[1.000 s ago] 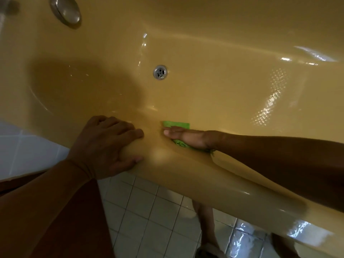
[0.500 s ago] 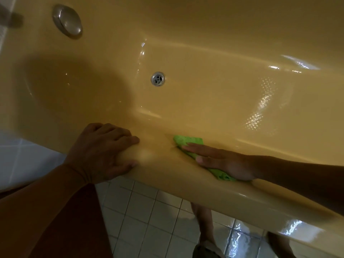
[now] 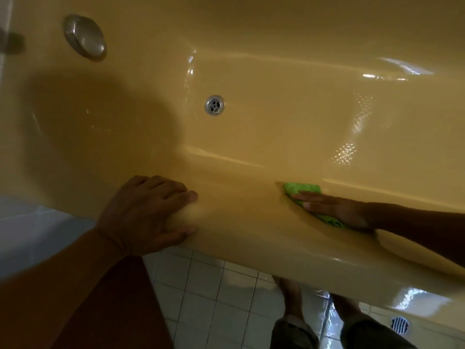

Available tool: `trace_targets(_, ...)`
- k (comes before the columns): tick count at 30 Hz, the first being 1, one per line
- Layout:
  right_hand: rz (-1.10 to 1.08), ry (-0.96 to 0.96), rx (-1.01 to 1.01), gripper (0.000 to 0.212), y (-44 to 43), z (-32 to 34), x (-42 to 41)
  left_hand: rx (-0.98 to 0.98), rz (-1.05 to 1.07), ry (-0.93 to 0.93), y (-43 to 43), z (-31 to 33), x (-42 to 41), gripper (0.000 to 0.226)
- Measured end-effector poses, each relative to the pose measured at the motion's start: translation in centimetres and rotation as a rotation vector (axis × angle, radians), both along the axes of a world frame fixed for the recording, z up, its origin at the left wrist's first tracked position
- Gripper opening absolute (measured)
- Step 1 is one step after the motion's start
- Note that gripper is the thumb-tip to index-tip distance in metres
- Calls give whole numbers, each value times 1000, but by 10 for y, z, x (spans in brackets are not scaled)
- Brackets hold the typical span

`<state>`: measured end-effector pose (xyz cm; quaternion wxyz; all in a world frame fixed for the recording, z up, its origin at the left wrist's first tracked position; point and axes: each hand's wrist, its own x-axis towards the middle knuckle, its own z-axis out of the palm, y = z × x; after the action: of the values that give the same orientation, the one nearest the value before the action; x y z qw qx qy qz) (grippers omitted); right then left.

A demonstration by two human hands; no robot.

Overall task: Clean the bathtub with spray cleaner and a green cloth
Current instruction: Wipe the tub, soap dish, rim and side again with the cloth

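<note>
Mid-wipe, by my read. My right hand (image 3: pixel 334 210) lies flat, fingers straight, and presses the small folded green microfibre cloth (image 3: pixel 300 190) against the near inner wall of the glossy mustard-yellow bathtub (image 3: pixel 251 137), just under the near rim (image 3: pixel 251 238), right of centre. It's not a grasp, just palm pressure.

My left hand (image 3: pixel 148 215) braces on that rim further left, with the fingers curled over the top and the thumb on the outer side. It holds the rim and nothing else.

The spray cleaner isn't in view, so I'd guess spraying is done, but I can't confirm it.

Wet glints show on the tub floor toward the right end and beside the round chrome drain (image 3: pixel 214 105). No suds or visible dirt anywhere — I can't tell wiped areas from unwiped ones.

Probably left: the shadowed left end under the round metal overflow cover (image 3: pixel 84 36), the far wall, and the floor around the drain.
</note>
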<state>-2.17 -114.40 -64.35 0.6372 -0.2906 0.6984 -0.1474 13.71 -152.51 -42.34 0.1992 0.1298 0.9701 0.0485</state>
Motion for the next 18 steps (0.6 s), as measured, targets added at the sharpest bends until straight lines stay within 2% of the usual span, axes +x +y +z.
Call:
trace_targets(1, 24, 9, -68, 96, -2, 3, -2, -1, -3, 5, -2, 0, 0, 67)
trace_targets(4, -40, 8, -42, 125, -7, -6, -2, -3, -10, 19, -6, -1, 1, 68)
trace_targets(5, -50, 11, -44, 122, -16, -3, -4, 1, -12, 26, -9, -1, 2, 67)
trace_targets(8, -27, 11, 73, 78, -57, 14, -7, 12, -4, 37, -17, -2, 3, 66)
trace_targets(12, -31, -21, 70, 77, -110, 10, -1, -4, 0, 16, -28, -1, 6, 67)
trace_targets(18, -30, -131, -132, 65, -174, 46, 14, -41, 28, 11, -40, 1, 9, 65)
